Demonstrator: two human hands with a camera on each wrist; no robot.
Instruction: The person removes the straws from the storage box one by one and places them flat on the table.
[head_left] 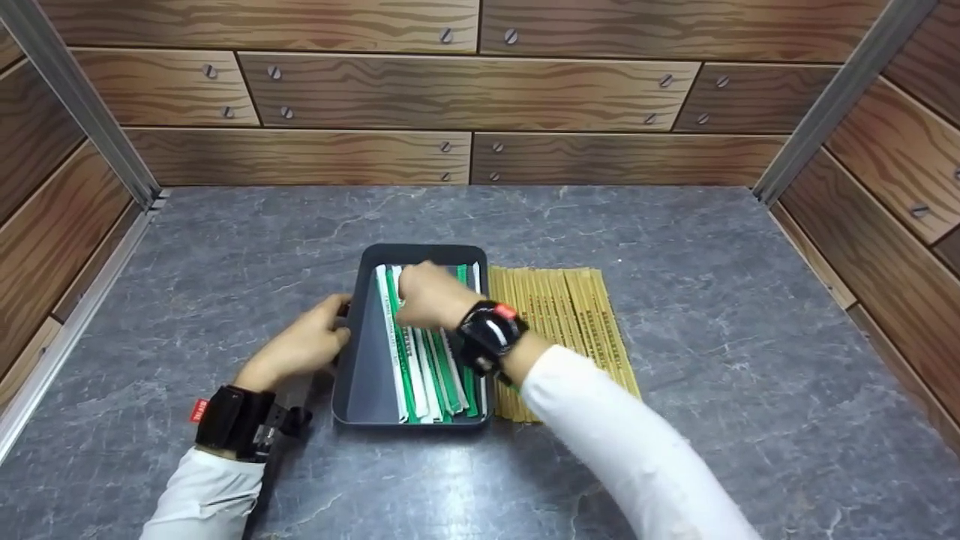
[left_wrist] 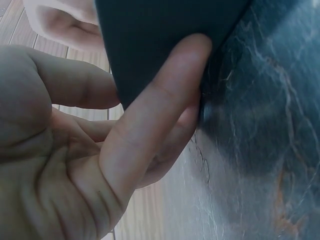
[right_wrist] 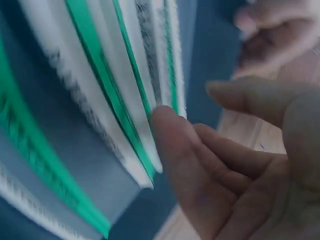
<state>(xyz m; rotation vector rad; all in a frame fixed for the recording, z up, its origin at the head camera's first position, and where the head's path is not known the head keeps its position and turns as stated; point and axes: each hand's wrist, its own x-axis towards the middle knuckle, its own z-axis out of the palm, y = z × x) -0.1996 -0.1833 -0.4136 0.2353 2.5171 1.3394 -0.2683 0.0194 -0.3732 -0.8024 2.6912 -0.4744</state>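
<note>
A dark grey rectangular tray (head_left: 363,397) holds several long, slim, printed green and white packets (head_left: 431,379), lying lengthwise. My left hand (head_left: 311,341) is at the tray's left side. In the left wrist view its thumb (left_wrist: 160,95) lies along the outer wall, and another finger touches the tray's edge. Above the packets, my right hand (head_left: 433,296) reaches into the tray. The right wrist view shows a gap between its thumb and fingers (right_wrist: 175,145), holding nothing. One fingertip is beside a white packet's end; contact cannot be made out.
Against the tray's right side lies a row of similar gold packets (head_left: 551,300), partly covered by the right forearm. The grey marbled tabletop (head_left: 750,337) is bounded by wood-patterned panels (head_left: 480,90) at the back and both sides.
</note>
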